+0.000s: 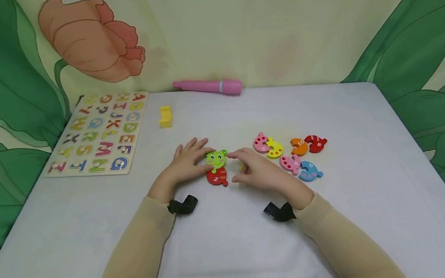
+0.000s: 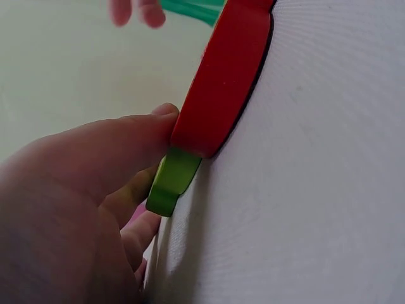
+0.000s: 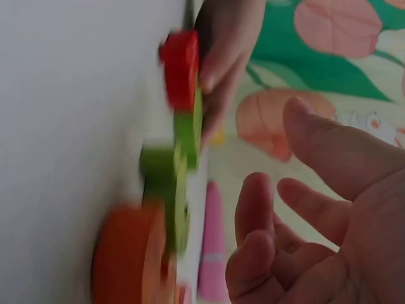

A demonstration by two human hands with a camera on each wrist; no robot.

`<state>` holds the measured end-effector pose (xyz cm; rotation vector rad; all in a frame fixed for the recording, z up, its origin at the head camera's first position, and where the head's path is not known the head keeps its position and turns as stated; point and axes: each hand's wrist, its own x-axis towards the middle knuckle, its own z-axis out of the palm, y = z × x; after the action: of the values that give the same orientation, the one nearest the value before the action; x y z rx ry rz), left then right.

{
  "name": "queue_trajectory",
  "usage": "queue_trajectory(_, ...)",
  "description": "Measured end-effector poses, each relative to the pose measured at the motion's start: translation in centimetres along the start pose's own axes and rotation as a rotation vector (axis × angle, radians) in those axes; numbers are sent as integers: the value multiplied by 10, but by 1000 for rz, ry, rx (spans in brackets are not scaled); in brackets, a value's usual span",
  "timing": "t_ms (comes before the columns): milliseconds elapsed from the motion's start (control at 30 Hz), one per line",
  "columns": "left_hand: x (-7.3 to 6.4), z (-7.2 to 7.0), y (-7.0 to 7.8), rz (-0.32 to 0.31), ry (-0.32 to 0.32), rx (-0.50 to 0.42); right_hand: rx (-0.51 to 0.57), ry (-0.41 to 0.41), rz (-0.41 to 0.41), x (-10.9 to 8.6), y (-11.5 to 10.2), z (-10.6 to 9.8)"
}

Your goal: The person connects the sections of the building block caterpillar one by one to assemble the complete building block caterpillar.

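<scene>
A green piece with a smiling animal face (image 1: 216, 159) lies joined to a red piece marked 2 (image 1: 217, 177) in the middle of the table. My left hand (image 1: 188, 161) pinches the green face piece between thumb and index finger, its other fingers spread. In the left wrist view the thumb tip rests against the red piece (image 2: 221, 82). Just right of the pair, my right hand (image 1: 260, 168) hovers with thumb and index finger apart, holding nothing. Another green piece (image 3: 168, 196) sits below it, mostly hidden in the head view.
Right of the right hand lie pink (image 1: 260, 143), yellow (image 1: 274, 148), orange (image 1: 299, 146), red (image 1: 315, 144) and blue (image 1: 309, 171) pieces. An alphabet board (image 1: 96, 136) lies at left, near a yellow block (image 1: 165, 117). A pink pen-like object (image 1: 208, 87) lies along the back edge.
</scene>
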<state>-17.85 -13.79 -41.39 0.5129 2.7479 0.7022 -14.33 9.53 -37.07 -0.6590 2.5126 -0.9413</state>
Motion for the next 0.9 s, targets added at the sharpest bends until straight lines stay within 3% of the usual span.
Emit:
queue_trajectory(167,2,2,0,-8,-14,1,-1,44,66,-22,28,-24)
queue_trajectory(367,2,2,-1,-3,1,-5,-173,-17,59,-43,54,-28)
queue_trajectory(467,3,0,0,-1,6,-8,-240,-35,33,-42,58,-25)
queue_trajectory(900,2,0,0,-3,11,3,-392,23,32,-41,58,-20)
